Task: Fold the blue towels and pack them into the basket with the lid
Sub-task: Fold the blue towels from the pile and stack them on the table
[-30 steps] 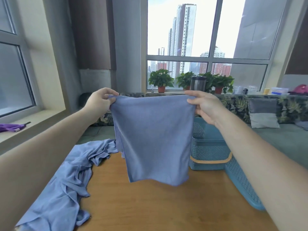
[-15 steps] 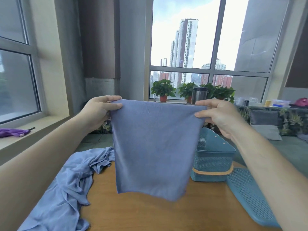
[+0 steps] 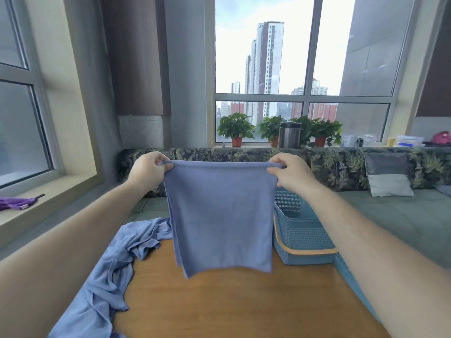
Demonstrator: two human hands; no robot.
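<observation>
Towel (image 3: 219,211) drawn taut, screening basket (image 3: 305,236), crumpled towels (image 3: 114,267) left

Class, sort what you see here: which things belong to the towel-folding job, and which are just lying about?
Job: blue towel held up by left hand and right hand; crumpled blue towels on the table; blue basket.
Lying about: potted plants, steel canister, cushion, purple item.
</observation>
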